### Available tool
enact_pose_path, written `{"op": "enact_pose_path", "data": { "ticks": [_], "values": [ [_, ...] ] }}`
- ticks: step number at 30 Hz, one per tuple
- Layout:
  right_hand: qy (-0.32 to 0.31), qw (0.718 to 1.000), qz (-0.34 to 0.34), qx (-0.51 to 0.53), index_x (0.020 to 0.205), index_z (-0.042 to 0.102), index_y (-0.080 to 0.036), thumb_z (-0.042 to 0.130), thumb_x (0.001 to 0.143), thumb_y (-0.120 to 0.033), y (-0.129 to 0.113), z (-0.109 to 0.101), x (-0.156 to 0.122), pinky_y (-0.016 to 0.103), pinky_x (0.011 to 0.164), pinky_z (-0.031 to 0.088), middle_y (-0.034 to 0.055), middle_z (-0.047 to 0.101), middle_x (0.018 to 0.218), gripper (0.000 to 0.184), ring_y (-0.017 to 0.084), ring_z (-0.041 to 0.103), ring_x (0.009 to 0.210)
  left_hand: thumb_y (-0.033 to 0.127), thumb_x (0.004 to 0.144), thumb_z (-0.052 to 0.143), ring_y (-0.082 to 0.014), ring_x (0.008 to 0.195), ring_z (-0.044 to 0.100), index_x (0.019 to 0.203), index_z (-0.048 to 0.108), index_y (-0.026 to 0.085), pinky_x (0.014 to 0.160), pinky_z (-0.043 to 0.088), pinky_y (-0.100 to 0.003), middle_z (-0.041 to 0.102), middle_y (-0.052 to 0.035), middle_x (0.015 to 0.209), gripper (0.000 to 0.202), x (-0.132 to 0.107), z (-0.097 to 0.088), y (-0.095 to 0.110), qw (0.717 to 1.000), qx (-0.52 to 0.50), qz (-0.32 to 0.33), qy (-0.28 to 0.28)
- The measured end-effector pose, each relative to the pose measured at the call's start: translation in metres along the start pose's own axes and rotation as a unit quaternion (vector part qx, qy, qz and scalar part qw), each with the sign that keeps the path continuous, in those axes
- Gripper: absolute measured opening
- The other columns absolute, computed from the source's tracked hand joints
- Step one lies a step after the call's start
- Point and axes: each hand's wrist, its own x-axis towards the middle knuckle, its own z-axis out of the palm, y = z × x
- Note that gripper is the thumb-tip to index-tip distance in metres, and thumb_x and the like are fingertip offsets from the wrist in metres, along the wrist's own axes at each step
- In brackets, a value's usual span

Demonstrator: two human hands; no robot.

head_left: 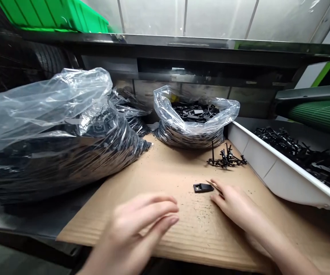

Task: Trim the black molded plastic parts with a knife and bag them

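A small black plastic part (203,188) with a rectangular opening at one end lies flat on the cardboard sheet (179,164). My right hand (233,200) is just right of it, thumb and fingers pinched on a thin, blade-like piece (217,186) whose tip points at the part. Most of that piece is hidden by the fingers. Over the front of the cardboard hovers my left hand (144,217), slightly blurred, fingers curved and thumb a little apart, with nothing visible in it. Behind the part sits a small tangle of black plastic sprues (227,157).
A large clear bag (96,149) of black parts bulges at left. An opened bag (190,133) of black pieces stands at the back. At right, a white-walled tray (268,160) holds more black pieces beside a green roller (322,114). A green bin (50,15) rests on the shelf above.
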Motion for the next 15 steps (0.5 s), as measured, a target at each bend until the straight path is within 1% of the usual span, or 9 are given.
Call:
{"op": "enact_pose_path", "data": {
  "ticks": [2,3,5,7,9,11,12,13,15],
  "values": [
    [-0.024,1.000,0.006,-0.019,0.095,0.057,-0.014,0.048,0.085,-0.029,-0.004,0.004,0.010,0.031,0.066,0.049,0.0024,0.063,0.083,0.020,0.012,0.061,0.072,0.012,0.077,0.057,-0.0119,0.074,0.061,0.077,0.065,0.023,0.068,0.045,-0.014,0.066,0.0028,0.077,0.014,-0.003,0.019,-0.001,0.998,-0.017,-0.012,-0.065],
    [-0.034,0.999,0.010,-0.026,0.088,0.058,-0.014,0.048,0.085,-0.031,-0.005,0.006,0.011,0.028,0.063,0.048,-0.0002,0.062,0.078,0.020,0.010,0.059,0.066,0.011,0.079,0.054,-0.0124,0.073,0.061,0.077,0.064,0.021,0.068,0.045,-0.015,0.066,0.0019,0.076,0.015,-0.005,0.027,-0.003,0.995,-0.029,-0.031,-0.088],
    [-0.040,0.998,0.021,-0.033,0.075,0.057,-0.014,0.049,0.084,-0.031,-0.007,0.005,0.006,0.025,0.055,0.046,-0.0033,0.058,0.065,0.021,0.008,0.055,0.056,0.011,0.081,0.051,-0.0141,0.072,0.060,0.076,0.064,0.020,0.068,0.045,-0.019,0.066,0.0002,0.075,0.016,-0.010,0.039,-0.009,0.991,-0.042,-0.054,-0.112],
    [-0.024,0.999,0.031,-0.027,0.066,0.055,-0.015,0.050,0.081,-0.025,-0.009,0.001,-0.005,0.023,0.048,0.041,-0.0041,0.055,0.055,0.018,0.009,0.052,0.049,0.012,0.081,0.050,-0.0160,0.071,0.060,0.074,0.064,0.020,0.067,0.045,-0.022,0.065,-0.0011,0.073,0.017,-0.013,0.046,-0.013,0.989,-0.047,-0.066,-0.122],
    [0.003,0.999,0.040,-0.011,0.066,0.055,-0.018,0.048,0.078,-0.022,-0.013,-0.005,-0.020,0.022,0.043,0.037,-0.0041,0.053,0.048,0.015,0.010,0.051,0.043,0.014,0.081,0.050,-0.0175,0.072,0.060,0.075,0.065,0.020,0.068,0.046,-0.023,0.066,-0.0020,0.073,0.017,-0.013,0.050,-0.015,0.987,-0.056,-0.083,-0.123],
    [0.031,0.999,0.042,0.013,0.078,0.058,-0.020,0.046,0.079,-0.026,-0.021,-0.007,-0.036,0.022,0.044,0.039,-0.0036,0.055,0.049,0.014,0.012,0.054,0.044,0.018,0.081,0.052,-0.0185,0.076,0.061,0.080,0.066,0.020,0.071,0.047,-0.024,0.067,-0.0026,0.077,0.014,-0.011,0.057,-0.013,0.983,-0.086,-0.116,-0.115],
    [0.057,0.997,0.035,0.029,0.083,0.059,-0.020,0.046,0.079,-0.029,-0.025,-0.005,-0.045,0.021,0.045,0.042,-0.0031,0.057,0.051,0.016,0.012,0.056,0.046,0.020,0.081,0.053,-0.0187,0.078,0.061,0.083,0.066,0.020,0.073,0.047,-0.024,0.068,-0.0027,0.080,0.013,-0.009,0.061,-0.011,0.978,-0.117,-0.138,-0.108],
    [0.090,0.995,0.022,0.048,0.086,0.059,-0.020,0.047,0.079,-0.032,-0.030,-0.002,-0.053,0.020,0.046,0.043,-0.0027,0.059,0.053,0.018,0.012,0.057,0.047,0.022,0.081,0.054,-0.0187,0.079,0.062,0.086,0.065,0.019,0.074,0.047,-0.024,0.068,-0.0026,0.083,0.013,-0.008,0.066,-0.008,0.968,-0.160,-0.160,-0.104],
    [0.172,0.981,-0.018,0.094,0.088,0.060,-0.020,0.047,0.081,-0.034,-0.038,0.009,-0.066,0.018,0.046,0.046,-0.0015,0.062,0.058,0.020,0.011,0.059,0.047,0.024,0.082,0.052,-0.0187,0.080,0.062,0.087,0.064,0.018,0.074,0.048,-0.024,0.067,-0.0027,0.084,0.014,-0.006,0.075,-0.004,0.939,-0.256,-0.203,-0.104]
  ]
}}
